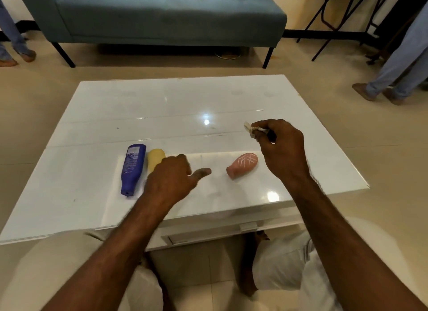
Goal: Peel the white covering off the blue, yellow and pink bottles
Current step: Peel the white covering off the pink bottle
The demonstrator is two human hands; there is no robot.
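Three bottles lie on their sides on the white table. The blue bottle is at the left, with the yellow bottle right beside it. The pink bottle, marked with white lines, lies further right. My left hand hovers over the lower part of the yellow bottle and hides it; its fingers are curled, the thumb points right, and it holds nothing visible. My right hand is raised above and to the right of the pink bottle, pinching a crumpled scrap of white covering.
A grey-blue sofa stands beyond the table. People's legs are at the far left and the far right. A black metal frame stands at the back right. My knees are under the table's near edge.
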